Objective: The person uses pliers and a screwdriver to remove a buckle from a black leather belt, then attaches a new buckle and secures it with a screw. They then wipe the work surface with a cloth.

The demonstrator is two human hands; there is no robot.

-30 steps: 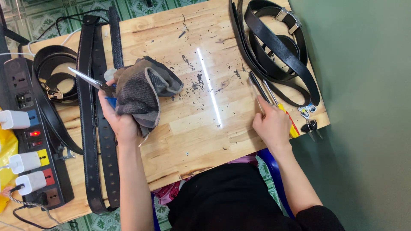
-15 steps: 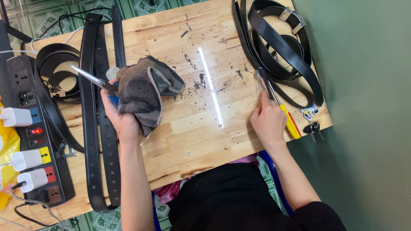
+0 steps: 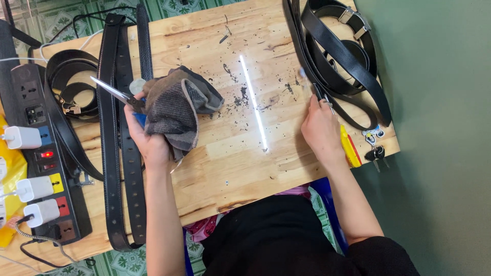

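While bunching a grey-brown cloth [image 3: 176,110] in the middle of the table's [image 3: 230,168] left half, clamps the left hand [image 3: 148,138] shut around both the fabric and the handles of a pair of scissors [image 3: 115,93], blades bare and aimed toward the far left corner. Lays the right hand [image 3: 321,130] palm down close to the right edge, fingers mostly straight, tips touching the nearest strap of the black belts [image 3: 348,56] heaped at the far right corner; cannot tell whether anything is pinched there.

Judging from this: risk of a nick, with steel poking out past the cloth just over the long belts [image 3: 110,153] laid flat along the left side and near the coiled belt [image 3: 71,87]. A slip of the wrapped grip, enough to score leather or catch a finger. Risk too of dropping the scissors altogether, since held together with loose fabric rather than alone.

Beyond those belts, at the left edge, a power strip [image 3: 38,153] with white chargers [image 3: 23,137] plugged in and a small red lamp lit: a bad place for a metal point or a dragged cord.

Dark crumbs [image 3: 240,94] scattered across the centre, likely to be smeared about or pushed over the near edge by a careless sweep of the cloth.

By the right hand, a yellow-and-red tool [image 3: 351,148] and a bunch of keys [image 3: 375,145] sitting right at the near right corner, easily knocked off by the wrist or by a tugged belt.
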